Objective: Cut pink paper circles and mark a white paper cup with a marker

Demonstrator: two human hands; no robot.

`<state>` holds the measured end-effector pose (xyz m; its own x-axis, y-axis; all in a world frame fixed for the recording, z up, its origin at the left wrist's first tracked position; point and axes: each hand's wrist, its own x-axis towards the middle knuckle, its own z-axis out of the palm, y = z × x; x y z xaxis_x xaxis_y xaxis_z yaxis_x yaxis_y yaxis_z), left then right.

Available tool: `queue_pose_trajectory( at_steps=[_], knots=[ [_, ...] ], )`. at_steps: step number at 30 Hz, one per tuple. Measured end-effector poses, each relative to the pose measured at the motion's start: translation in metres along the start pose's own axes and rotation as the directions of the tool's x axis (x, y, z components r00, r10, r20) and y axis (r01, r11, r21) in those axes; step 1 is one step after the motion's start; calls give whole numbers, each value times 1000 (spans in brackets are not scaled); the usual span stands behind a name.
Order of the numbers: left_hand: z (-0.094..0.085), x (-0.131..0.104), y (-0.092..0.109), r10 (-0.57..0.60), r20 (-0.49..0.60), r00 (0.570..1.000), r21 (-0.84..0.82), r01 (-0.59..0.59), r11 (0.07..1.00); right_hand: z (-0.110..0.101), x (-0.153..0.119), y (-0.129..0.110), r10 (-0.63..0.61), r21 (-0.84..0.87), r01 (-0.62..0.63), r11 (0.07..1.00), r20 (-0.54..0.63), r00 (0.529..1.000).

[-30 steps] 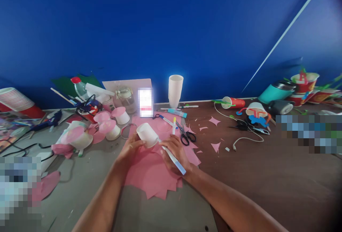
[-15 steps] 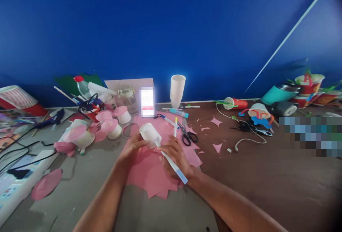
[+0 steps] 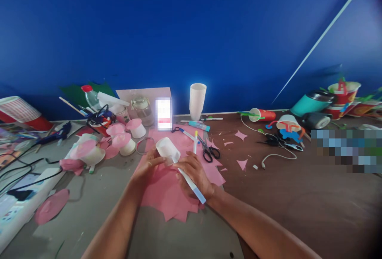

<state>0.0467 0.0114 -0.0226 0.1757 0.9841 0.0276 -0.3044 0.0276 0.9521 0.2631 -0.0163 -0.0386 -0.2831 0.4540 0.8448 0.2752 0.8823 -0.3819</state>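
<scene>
A white paper cup (image 3: 167, 150) lies tilted on its side above pink paper sheets (image 3: 173, 195), its wide mouth toward the upper left. My left hand (image 3: 151, 163) grips the cup from the left, thumb along its near side. In my right hand (image 3: 192, 173) is a white marker (image 3: 190, 184) with a pale blue end pointing toward me; its other end meets the cup's wall near the base. Whatever mark it makes is too small to see. Black-handled scissors (image 3: 210, 151) and a yellow-tipped marker (image 3: 195, 141) lie just beyond my right hand.
Pink-topped cups (image 3: 121, 141) and a glass jar (image 3: 142, 110) stand left. A stack of white cups (image 3: 197, 102) is by the wall. Pink scraps (image 3: 242, 164), a white cable (image 3: 277, 156), decorated red cups (image 3: 343, 94) and a teal bottle (image 3: 312, 103) are right.
The marker in my right hand has shifted slightly, its pale blue end moving a little left and up. The cup stays almost still in my left hand.
</scene>
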Motion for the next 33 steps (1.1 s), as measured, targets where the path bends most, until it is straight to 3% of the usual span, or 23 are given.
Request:
queue_pose_trajectory(
  at_steps=[6, 24, 33],
  knots=[
    [-2, 1, -2, -7, 37, 999, 24, 6, 1000, 0, -4, 2, 8, -2, -8, 1000, 31, 999],
    [-7, 5, -2, -16, -83, 996, -63, 11, 998, -1, -11, 10, 130, -58, -126, 990, 69, 989],
    [-5, 4, 0, -32, -43, 999, -15, 31, 999, -7, -9, 5, 114, -4, -114, 994, 45, 992]
  ],
)
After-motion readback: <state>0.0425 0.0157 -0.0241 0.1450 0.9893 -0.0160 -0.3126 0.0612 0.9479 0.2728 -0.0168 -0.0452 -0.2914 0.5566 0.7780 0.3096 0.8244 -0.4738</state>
